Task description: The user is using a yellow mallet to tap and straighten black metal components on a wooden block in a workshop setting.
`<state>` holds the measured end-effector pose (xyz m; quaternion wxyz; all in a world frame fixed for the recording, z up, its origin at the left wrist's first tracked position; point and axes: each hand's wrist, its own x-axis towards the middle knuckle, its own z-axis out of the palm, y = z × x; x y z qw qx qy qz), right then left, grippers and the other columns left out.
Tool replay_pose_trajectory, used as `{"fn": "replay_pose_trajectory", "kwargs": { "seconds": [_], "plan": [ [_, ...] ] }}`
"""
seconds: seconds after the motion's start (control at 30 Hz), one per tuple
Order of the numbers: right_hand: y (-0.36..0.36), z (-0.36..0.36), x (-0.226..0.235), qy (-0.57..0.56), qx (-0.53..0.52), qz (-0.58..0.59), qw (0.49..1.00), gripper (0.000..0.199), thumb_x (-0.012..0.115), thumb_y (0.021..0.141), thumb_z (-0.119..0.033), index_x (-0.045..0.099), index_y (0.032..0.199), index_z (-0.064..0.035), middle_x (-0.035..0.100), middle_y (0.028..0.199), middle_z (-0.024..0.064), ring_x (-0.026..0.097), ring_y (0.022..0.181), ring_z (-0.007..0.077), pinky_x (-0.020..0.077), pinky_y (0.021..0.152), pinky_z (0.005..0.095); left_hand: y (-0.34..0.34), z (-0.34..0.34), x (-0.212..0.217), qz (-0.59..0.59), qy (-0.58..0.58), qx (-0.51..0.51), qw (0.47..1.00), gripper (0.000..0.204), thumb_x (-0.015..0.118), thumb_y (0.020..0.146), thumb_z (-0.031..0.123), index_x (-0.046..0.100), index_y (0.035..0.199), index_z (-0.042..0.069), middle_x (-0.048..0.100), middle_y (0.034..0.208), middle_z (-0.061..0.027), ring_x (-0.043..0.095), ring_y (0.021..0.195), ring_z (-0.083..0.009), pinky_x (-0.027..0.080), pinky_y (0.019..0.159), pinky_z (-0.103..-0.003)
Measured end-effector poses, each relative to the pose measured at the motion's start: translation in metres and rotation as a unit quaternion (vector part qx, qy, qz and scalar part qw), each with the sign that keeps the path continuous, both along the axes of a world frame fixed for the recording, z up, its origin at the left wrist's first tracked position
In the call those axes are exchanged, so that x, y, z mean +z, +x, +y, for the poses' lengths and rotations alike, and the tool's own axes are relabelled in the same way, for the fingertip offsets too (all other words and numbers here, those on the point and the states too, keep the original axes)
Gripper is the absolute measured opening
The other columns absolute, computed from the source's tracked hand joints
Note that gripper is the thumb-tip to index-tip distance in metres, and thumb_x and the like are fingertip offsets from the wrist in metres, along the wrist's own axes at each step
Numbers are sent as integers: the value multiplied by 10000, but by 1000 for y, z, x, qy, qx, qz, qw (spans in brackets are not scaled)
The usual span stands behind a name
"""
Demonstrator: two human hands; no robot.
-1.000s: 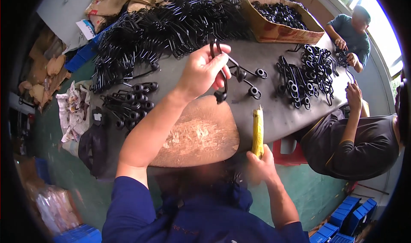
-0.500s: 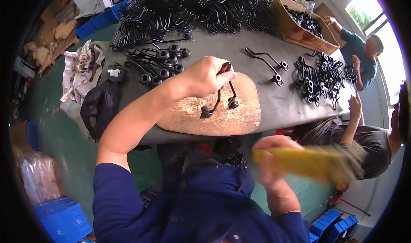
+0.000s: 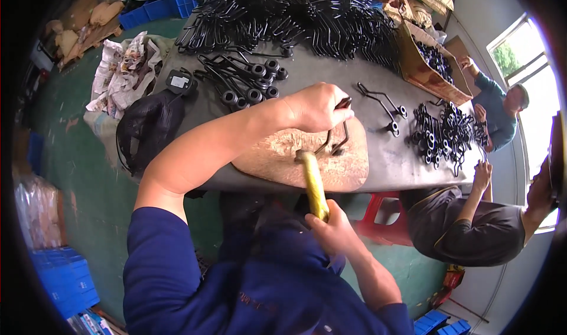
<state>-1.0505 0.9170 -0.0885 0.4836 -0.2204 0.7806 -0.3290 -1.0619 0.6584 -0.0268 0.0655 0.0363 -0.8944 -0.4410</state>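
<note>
My left hand [image 3: 322,107] is closed round the bent top of a black bent metal rod [image 3: 346,133], held over a worn wooden board [image 3: 269,164]. The rod's two legs point down toward the board, ending in dark round bushings. My right hand [image 3: 334,227] grips a hammer [image 3: 315,187] by its yellow handle. The hammer's far end lies at the left bushing and covers most of it. Whether they touch I cannot tell.
Finished-looking rods with bushings [image 3: 251,84] lie left of the board; another rod [image 3: 381,105] lies to its right. A large rod pile [image 3: 283,22] fills the table's back. A carton [image 3: 434,69] and more rods [image 3: 446,134] stand right, near co-workers [image 3: 472,223]. A red stool [image 3: 381,217] is below.
My right hand has swung the hammer from the right in to the board, at the rod's left bushing. My left hand keeps hold of the rod. The whole view has shifted slightly.
</note>
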Motion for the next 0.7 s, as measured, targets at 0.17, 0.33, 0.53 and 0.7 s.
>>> {"fn": "replay_pose_trajectory", "kwargs": {
  "seconds": [0.17,0.33,0.53,0.7],
  "plan": [
    [-5,23,34,-80,57,73,992,415,743,789,-248,548,1032,26,620,762,124,597,668,173,492,612,345,5,-18,5,-5,94,25,995,187,599,918,161,644,840,-4,628,665,-66,579,553,-111,484,506,-275],
    [-35,41,10,-148,-113,52,981,361,762,772,-166,555,1012,7,571,745,29,533,653,106,463,584,282,40,-81,35,70,241,162,954,221,591,948,223,666,975,17,663,763,-74,637,585,-119,519,485,-235],
    [-90,51,-17,-185,-227,30,956,248,695,837,-130,519,959,-5,553,707,34,564,538,119,479,484,262,102,-212,-7,49,355,303,883,253,598,949,304,642,993,58,627,764,-1,582,609,-80,431,505,-207],
    [-116,63,-43,-197,-316,-34,927,204,652,864,-122,489,945,-29,552,714,42,567,504,133,477,476,266,122,-252,-45,-91,21,488,868,352,771,792,280,642,984,15,636,770,-57,610,651,-152,488,579,-269]
  ]
}}
